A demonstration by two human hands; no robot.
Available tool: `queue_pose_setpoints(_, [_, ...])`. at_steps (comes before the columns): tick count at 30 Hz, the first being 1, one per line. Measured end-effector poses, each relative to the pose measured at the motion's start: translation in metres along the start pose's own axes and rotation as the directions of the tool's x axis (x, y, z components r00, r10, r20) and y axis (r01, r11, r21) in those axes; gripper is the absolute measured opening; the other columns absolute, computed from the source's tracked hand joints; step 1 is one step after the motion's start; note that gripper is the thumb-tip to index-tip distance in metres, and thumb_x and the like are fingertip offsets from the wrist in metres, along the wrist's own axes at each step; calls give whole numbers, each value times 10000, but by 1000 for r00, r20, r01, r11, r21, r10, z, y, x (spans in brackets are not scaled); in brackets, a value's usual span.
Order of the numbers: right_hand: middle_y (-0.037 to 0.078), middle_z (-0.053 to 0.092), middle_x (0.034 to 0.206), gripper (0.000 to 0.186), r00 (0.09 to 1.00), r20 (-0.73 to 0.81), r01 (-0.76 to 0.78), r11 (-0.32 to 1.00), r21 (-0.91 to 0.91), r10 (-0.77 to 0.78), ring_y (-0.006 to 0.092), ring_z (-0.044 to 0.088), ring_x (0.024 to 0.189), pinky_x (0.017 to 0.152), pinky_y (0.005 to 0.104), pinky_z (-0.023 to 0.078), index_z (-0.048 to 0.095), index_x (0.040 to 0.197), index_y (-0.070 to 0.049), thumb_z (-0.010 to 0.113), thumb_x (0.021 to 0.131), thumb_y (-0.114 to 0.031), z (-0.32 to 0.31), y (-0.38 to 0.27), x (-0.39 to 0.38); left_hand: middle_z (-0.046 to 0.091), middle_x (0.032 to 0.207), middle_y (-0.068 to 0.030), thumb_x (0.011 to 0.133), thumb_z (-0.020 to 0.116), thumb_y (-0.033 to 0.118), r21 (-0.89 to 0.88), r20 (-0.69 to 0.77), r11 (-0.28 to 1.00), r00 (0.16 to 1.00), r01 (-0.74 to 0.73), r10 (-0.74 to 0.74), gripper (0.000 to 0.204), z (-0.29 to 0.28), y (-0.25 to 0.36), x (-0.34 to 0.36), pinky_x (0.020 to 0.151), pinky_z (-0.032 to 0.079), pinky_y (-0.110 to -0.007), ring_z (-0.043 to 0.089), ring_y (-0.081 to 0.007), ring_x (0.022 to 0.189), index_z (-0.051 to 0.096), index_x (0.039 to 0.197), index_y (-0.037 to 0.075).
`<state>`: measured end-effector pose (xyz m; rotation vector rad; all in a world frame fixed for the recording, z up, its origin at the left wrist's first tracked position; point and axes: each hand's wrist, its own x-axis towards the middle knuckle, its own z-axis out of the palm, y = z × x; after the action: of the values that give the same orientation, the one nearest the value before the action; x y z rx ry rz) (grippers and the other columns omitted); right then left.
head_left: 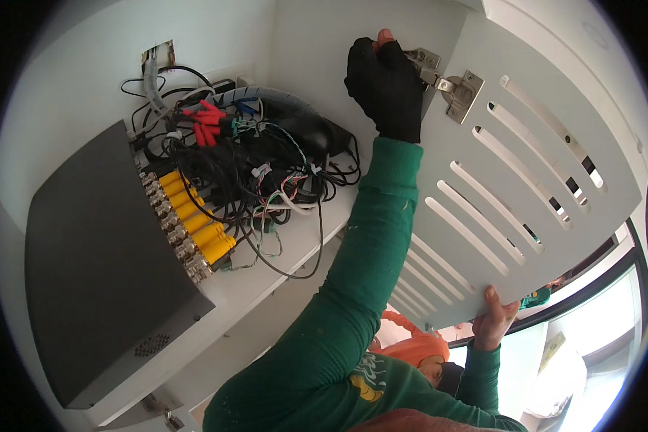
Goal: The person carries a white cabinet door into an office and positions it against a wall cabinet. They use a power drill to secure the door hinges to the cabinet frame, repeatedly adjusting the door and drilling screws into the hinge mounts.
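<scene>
My left hand (384, 90), in a black glove with a bare fingertip showing, is closed beside the metal hinge (464, 96) at the upper inner corner of a pale cabinet door (583, 237); what its fingers grip is hidden. The door has rows of long slots and stands swung out to the right. My right hand (494, 320), bare, grips the door's edge at lower right, thumb on the slotted face. Left of my green-sleeved left arm, a tangle of black cables (223, 173) with red connectors (205, 132) and yellow connectors (198, 216) lies on a white shelf (266, 263).
A dark grey equipment box (108, 259) fills the shelf's left part. Cables come through a hole in the back wall (194, 36). Behind my arms is a person in orange (410, 345). A green tool (535, 297) shows beyond the door, near a dark-framed bright opening.
</scene>
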<state>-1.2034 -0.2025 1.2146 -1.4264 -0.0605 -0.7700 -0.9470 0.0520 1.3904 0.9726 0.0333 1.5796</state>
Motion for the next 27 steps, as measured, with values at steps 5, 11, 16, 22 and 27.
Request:
queue_pose_setpoints(5, [117, 670, 1045, 421, 1000, 10, -1, 1000, 7, 1, 208, 644, 936, 902, 332, 481, 586, 1148, 58, 741, 785, -87, 1, -2, 2, 539, 629, -133, 977, 606, 265, 8, 21, 1000, 999, 30, -30, 384, 2, -3, -2, 548, 413, -415, 521, -295, 560, 498, 714, 8])
queue_pose_setpoints(11, [119, 656, 1071, 426, 998, 58, -20, 1000, -3, 20, 212, 639, 966, 903, 331, 482, 560, 1197, 37, 726, 825, -87, -3, 0, 3, 576, 687, -147, 974, 603, 288, -33, 53, 994, 994, 100, -98, 383, -12, 14, 3, 587, 427, -441, 567, -343, 619, 535, 724, 6])
queue_pose_setpoints(16, [118, 671, 1038, 402, 1000, 14, -18, 1000, -2, 18, 210, 647, 932, 886, 330, 489, 582, 1147, 51, 747, 810, -93, 0, 0, 1, 603, 716, -143, 973, 620, 310, -80, 115, 987, 985, 137, -127, 387, -16, 6, -2, 601, 442, -414, 570, -318, 636, 575, 754, -6])
queue_pose_setpoints(22, [130, 666, 1055, 401, 1000, 17, -5, 1000, -19, 5, 221, 649, 937, 895, 336, 491, 575, 1158, 56, 734, 815, -79, 2, -2, 3, 675, 802, -101, 924, 696, 229, -253, 105, 959, 989, 127, -103, 233, -30, 12, -4, 662, 500, -358, 632, -221, 704, 672, 885, 0])
queue_pose_setpoints(27, [139, 663, 1069, 409, 999, 35, -11, 1000, -11, 12, 231, 655, 958, 911, 342, 491, 566, 1175, 62, 722, 822, -76, 1, -1, 2, 704, 855, -105, 874, 748, 179, -397, 150, 876, 961, 275, -234, 212, -30, 1, -11, 704, 527, -325, 662, -194, 742, 696, 934, -18])
